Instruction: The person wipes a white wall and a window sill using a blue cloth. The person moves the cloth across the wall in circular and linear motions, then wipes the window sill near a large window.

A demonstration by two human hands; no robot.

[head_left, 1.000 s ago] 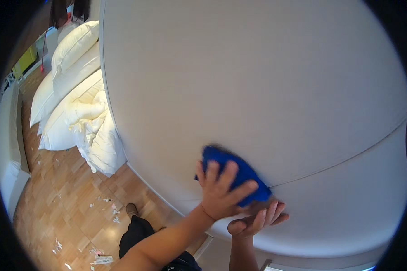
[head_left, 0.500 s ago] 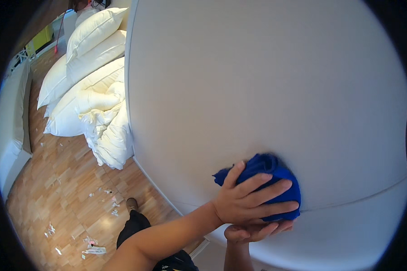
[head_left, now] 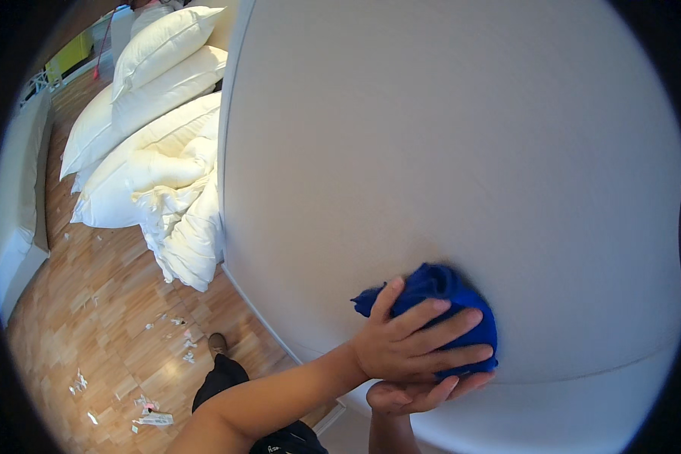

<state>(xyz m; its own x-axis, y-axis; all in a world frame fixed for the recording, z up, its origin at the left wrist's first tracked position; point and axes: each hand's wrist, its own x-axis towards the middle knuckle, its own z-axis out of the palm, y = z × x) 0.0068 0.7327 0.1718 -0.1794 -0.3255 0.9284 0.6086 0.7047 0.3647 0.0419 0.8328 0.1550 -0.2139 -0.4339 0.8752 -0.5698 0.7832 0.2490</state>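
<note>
A bunched blue cloth (head_left: 469, 318) lies against a broad pale off-white surface (head_left: 431, 151). My left hand (head_left: 412, 344) grips the cloth from above, its fingers spread over the folds; its thumb is hidden. Just below, my right hand (head_left: 424, 393) is turned partly palm up, with its fingers bent against the cloth's lower edge. Part of the right fingers is covered by the left hand and the cloth. A curved seam crosses the surface to the right of the hands.
White pillows (head_left: 147, 113) and a crumpled white cover (head_left: 193, 234) are piled left of the pale surface. Paper scraps (head_left: 155, 416) litter the wooden floor (head_left: 113, 303). A white padded block (head_left: 23, 204) stands at the far left. My shoe (head_left: 218, 344) shows on the floor.
Both hands and the cloth sit slightly lower and further left in the picture. The seam also appears lower, and the view has shifted a little. The grip looks the same.
</note>
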